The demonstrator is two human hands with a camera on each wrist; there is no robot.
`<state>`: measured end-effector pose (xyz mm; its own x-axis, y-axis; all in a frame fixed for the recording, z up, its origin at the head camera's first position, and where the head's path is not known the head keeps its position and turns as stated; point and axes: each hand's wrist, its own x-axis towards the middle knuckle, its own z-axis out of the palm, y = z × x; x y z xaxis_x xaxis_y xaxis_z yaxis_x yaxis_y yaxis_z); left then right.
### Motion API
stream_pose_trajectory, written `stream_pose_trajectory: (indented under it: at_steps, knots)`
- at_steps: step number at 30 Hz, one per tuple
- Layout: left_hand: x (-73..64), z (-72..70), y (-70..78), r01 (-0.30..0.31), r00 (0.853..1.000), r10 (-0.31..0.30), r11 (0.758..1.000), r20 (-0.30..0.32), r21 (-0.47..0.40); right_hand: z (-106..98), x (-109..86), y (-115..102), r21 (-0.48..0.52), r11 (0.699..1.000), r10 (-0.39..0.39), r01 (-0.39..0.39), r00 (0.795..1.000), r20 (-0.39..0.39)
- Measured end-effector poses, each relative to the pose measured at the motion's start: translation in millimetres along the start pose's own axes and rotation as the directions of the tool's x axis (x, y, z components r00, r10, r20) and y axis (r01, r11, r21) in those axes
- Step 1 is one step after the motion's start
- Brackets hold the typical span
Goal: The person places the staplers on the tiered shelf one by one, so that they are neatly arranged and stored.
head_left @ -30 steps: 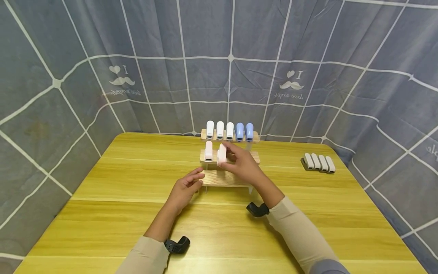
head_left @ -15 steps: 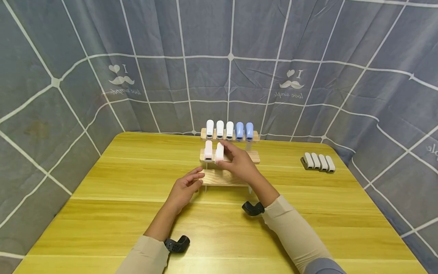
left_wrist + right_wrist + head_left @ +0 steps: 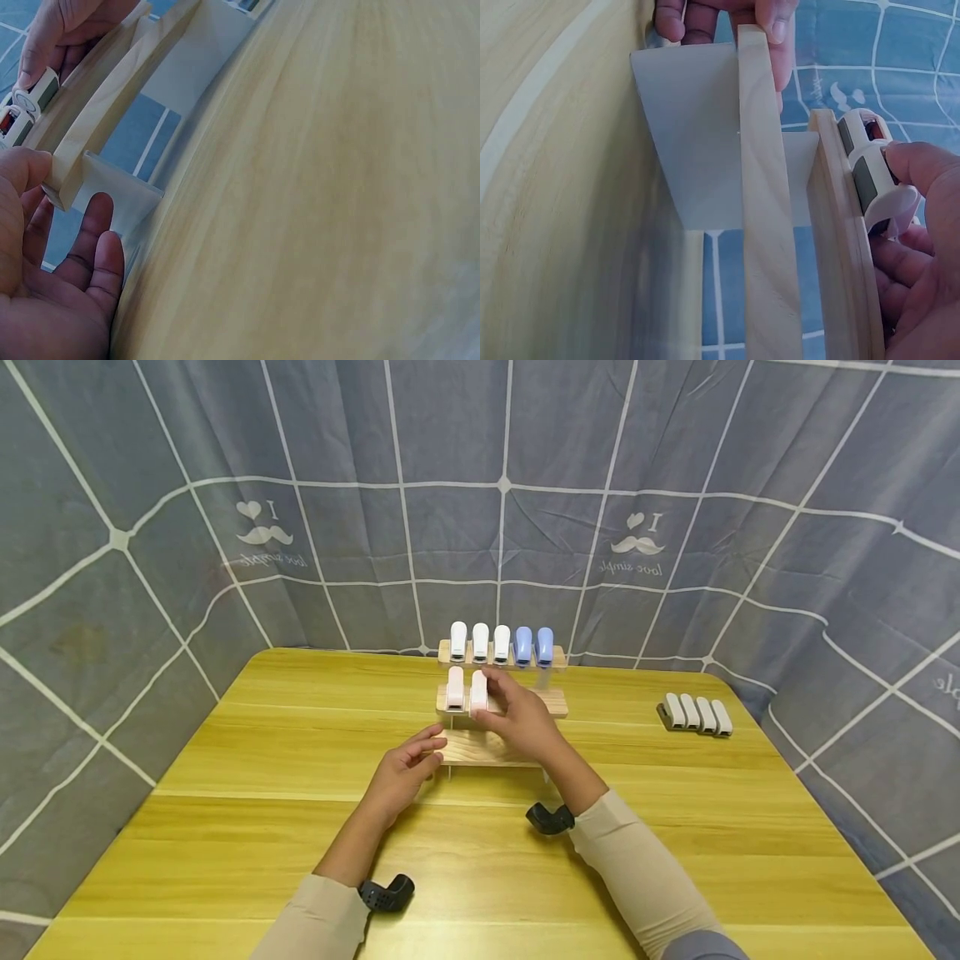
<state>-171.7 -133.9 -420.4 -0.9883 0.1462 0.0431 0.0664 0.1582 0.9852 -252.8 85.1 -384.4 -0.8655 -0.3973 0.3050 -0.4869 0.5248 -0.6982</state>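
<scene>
A three-tier wooden stand (image 3: 491,747) has white side panels. My right hand (image 3: 521,714) holds a small pink-and-white stapler-like gadget (image 3: 478,691) at the middle shelf, thumb and fingers on either side of its body. Its dark-grey underside (image 3: 865,184) lies against the shelf in the right wrist view. Beside it on the left stands a like pink gadget (image 3: 454,687). My left hand (image 3: 401,777) grips the left end of the lowest shelf (image 3: 67,169), with thumb and index at the wood and other fingers spread below.
On the top shelf stand three white gadgets (image 3: 480,643) and two blue gadgets (image 3: 522,646). Several off-white gadgets (image 3: 690,714) lie in a row at the table's right. A grey curtain (image 3: 450,535) with white lines surrounds the wooden table (image 3: 247,760).
My right hand has moved slightly left, bringing the pink gadget up close to the other pink one and straightening it on the middle shelf. My left hand has stayed at the stand.
</scene>
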Motion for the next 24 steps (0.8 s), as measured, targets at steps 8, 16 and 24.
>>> stream_pose_trajectory:
  at_steps: [8,16,24]
  knots:
    - [4.6,-0.5,-9.7,-0.006,1.000,0.006,1.000,-0.005,-0.005,1.4,0.0,0.9,-0.034,0.999,-0.009,0.009,1.000,-0.009]
    - [15.6,-0.9,-33.5,-0.015,0.999,0.016,1.000,-0.032,0.004,2.9,0.9,0.3,-0.073,0.997,-0.017,0.015,1.000,-0.026]
    - [15.9,-0.1,-33.7,-0.027,0.999,0.027,1.000,-0.027,-0.001,5.4,1.2,0.5,-0.110,0.994,-0.013,0.007,0.999,-0.050]
